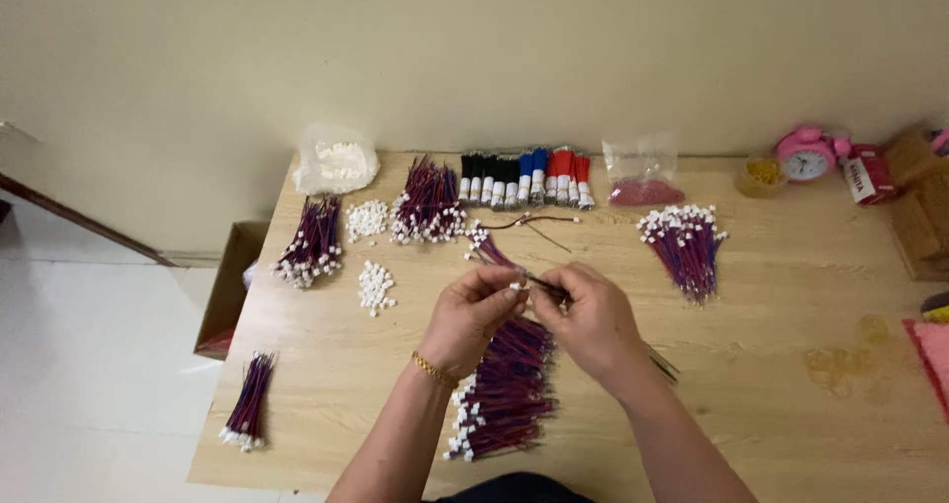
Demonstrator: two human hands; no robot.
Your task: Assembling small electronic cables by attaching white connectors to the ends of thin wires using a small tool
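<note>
Soft, even indoor light, faint shadows, no glare; slight blur, wide-angle edge distortion.

Wooden table (pixel 751 384), pale grain, set against the wall. Wire bundles (pixel 314 242) are laid at upper left, centre (pixel 427 205), upper right (pixel 684 246), lower left (pixel 248 404) and lower centre (pixel 506 389). White connectors (pixel 375 287) are heaped left of centre. Capped spools (pixel 524 179) and two plastic bags (pixel 336 159) are ranged along the back edge; a pink clock (pixel 806 154) is placed far right.
</note>
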